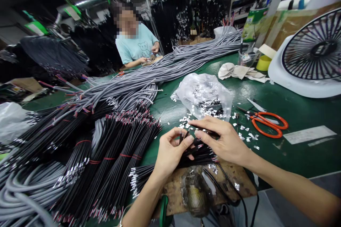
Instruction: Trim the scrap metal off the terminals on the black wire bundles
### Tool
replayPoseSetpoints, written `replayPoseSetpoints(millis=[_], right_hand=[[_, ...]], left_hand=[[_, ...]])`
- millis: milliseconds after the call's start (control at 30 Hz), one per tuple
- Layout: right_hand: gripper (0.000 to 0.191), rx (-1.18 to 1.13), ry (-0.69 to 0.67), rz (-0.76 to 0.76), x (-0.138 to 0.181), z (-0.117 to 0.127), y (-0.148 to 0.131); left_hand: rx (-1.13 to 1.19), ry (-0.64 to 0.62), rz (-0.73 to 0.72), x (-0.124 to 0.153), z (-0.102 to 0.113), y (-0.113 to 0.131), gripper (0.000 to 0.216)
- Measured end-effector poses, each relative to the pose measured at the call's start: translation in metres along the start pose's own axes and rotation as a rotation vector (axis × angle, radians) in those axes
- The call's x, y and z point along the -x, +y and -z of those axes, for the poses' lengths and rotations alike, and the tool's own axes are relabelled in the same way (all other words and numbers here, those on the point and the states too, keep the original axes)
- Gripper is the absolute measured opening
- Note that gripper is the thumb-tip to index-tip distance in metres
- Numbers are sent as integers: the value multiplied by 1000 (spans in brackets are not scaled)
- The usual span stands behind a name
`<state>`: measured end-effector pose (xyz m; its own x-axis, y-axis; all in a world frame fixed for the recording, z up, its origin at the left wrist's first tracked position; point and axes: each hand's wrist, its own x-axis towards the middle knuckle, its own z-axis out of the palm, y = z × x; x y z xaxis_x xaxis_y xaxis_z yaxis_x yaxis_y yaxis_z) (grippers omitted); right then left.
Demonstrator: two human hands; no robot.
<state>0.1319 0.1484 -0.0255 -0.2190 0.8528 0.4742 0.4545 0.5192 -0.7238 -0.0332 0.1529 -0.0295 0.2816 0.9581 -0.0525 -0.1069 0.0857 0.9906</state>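
My left hand [173,150] is closed, its thumb and fingers pinching short dark tube-like pieces [181,137]. Just to the right, my right hand [223,140] is closed too, thumb and forefinger around something thin and dark that is mostly hidden. Both hands are nearly touching, above a bundle of black cables [144,175] with bare silvery ends at its left. That bundle lies across a worn wooden board [237,181]. Behind my hands sits a clear plastic bag [205,88] of small black pieces and shiny bits, with silvery scraps [247,134] scattered around it.
Red-handled scissors [269,123] lie to the right, near a white fan [306,56]. Bundled black cables [114,163] crowd the left side. Long grey cables [165,62] cross the green table [301,113]. A person [138,44] in a light-blue shirt works opposite.
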Motion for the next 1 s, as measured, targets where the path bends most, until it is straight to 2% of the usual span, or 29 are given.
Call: replayPoseSetpoints(millis=[333, 533, 700, 833, 1000], right_hand=[[22, -3, 5, 6, 5, -1, -1], [20, 10, 34, -16, 4, 0, -1], [19, -78, 104, -57, 3, 0, 0], [14, -164, 75, -84, 2, 0, -1], [15, -173, 54, -37, 1, 1, -4]], left_hand=[[57, 94, -23, 1, -2, -1, 28], [0, 28, 10, 2, 0, 0, 23], [-31, -6, 26, 4, -3, 3, 27], [-63, -25, 48, 5, -5, 4, 24], [-46, 2, 58, 7, -4, 5, 24]])
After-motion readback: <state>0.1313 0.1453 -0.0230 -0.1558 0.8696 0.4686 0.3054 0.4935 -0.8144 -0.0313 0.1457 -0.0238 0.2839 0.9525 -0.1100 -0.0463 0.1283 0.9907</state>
